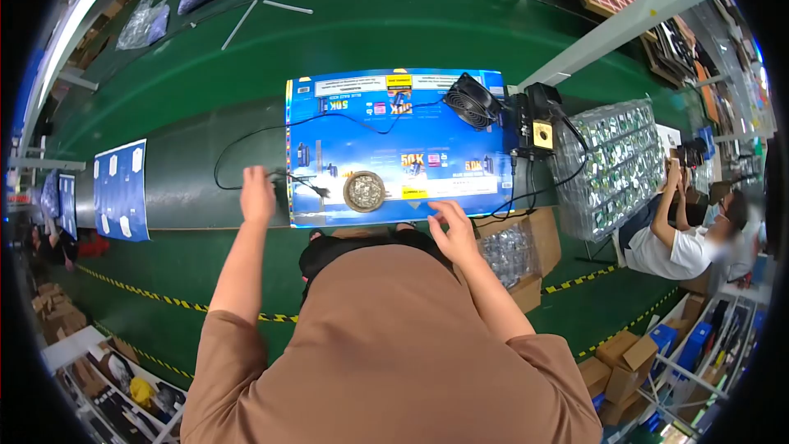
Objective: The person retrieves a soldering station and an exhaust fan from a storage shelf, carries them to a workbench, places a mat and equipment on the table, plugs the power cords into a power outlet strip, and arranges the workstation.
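Observation:
My left hand [258, 196] is over the workbench, just left of the blue printed sheet [370, 140], beside a black cable [217, 166]; its fingers are close together and what they hold, if anything, is too small to tell. My right hand [451, 228] hovers at the sheet's front edge, fingers bent and apart, with nothing visible in it. Between the hands, a round tin [364, 191] of small metallic pieces stands on the sheet. Some small dark parts [319, 190] lie left of the tin. A black fan [472, 102] sits at the sheet's back right.
Right of the sheet is a black soldering station [540, 131] with cables, then a plastic tray of green circuit boards [612, 166]. A cardboard box [518, 255] stands below the bench's front edge. Another blue sheet [121, 189] lies far left. A co-worker [682, 238] sits at the right.

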The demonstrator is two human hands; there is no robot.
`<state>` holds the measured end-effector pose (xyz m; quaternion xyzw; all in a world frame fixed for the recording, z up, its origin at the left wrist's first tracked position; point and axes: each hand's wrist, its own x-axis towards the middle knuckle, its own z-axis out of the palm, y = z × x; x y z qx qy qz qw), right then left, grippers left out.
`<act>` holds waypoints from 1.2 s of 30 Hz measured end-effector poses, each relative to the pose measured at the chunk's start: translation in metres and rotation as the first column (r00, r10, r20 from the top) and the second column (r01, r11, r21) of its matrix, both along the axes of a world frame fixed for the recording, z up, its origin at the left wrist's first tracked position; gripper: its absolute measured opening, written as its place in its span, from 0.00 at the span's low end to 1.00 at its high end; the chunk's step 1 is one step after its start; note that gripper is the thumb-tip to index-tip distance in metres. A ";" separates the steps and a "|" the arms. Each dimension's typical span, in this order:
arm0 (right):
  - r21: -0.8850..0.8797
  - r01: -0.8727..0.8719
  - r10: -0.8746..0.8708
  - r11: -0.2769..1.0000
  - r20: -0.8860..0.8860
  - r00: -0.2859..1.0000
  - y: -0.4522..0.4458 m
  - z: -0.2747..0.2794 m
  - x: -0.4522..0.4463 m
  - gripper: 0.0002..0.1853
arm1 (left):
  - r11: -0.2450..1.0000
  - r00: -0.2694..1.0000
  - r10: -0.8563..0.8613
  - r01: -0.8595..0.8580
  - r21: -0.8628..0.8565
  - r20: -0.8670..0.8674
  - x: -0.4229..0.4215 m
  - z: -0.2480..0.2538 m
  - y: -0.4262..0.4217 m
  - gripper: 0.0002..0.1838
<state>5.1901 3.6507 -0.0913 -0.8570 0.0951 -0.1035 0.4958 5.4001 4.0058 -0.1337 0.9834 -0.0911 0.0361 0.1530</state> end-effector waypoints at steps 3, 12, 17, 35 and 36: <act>-0.059 0.085 -0.081 0.995 0.060 0.995 -0.019 0.005 0.013 0.13 | 0.980 0.991 0.130 -0.124 -0.157 0.031 0.014 0.019 0.020 0.05; -0.660 0.296 -0.339 0.691 0.067 0.938 -0.154 0.022 0.127 0.21 | 0.415 0.919 0.394 -0.155 -0.896 0.023 0.019 0.104 0.033 0.09; -0.629 0.193 -0.285 0.753 -0.048 0.957 -0.177 0.007 0.140 0.27 | 0.108 0.892 0.450 -0.092 -0.990 -0.034 0.012 0.138 0.040 0.10; -0.773 -0.386 -0.107 0.503 -0.499 0.860 -0.163 0.061 0.250 0.24 | -0.507 0.783 -0.504 0.075 -0.859 0.365 -0.061 0.296 0.015 0.07; -0.783 -0.342 -0.103 0.519 -0.454 0.885 -0.159 0.052 0.252 0.24 | -0.468 0.860 -0.402 0.102 -0.878 0.315 -0.072 0.300 0.004 0.04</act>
